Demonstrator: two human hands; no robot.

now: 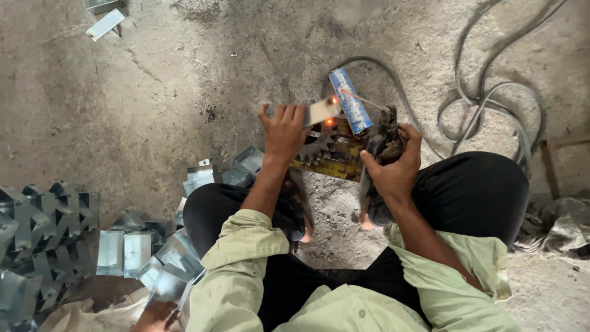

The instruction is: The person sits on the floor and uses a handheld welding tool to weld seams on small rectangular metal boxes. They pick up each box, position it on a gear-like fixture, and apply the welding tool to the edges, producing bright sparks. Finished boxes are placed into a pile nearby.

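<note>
Steel plate and welding rod over the yellow jig

Pale green sleeves frame my knees; my left hand (284,130) pinches a small steel plate (322,111) by its edge, while my right hand (393,161) is closed around a dark electrode holder (382,136), its thin rod (362,99) reaching to glowing orange spots on the plate. Just beyond both hands lie a gear-toothed yellow jig (332,155) and a blue tube (350,100); past them, grey cables (485,98) loop across the concrete floor (184,92).

Rough grey concrete floor (184,80), cracked and dusty, in daylight.
</note>
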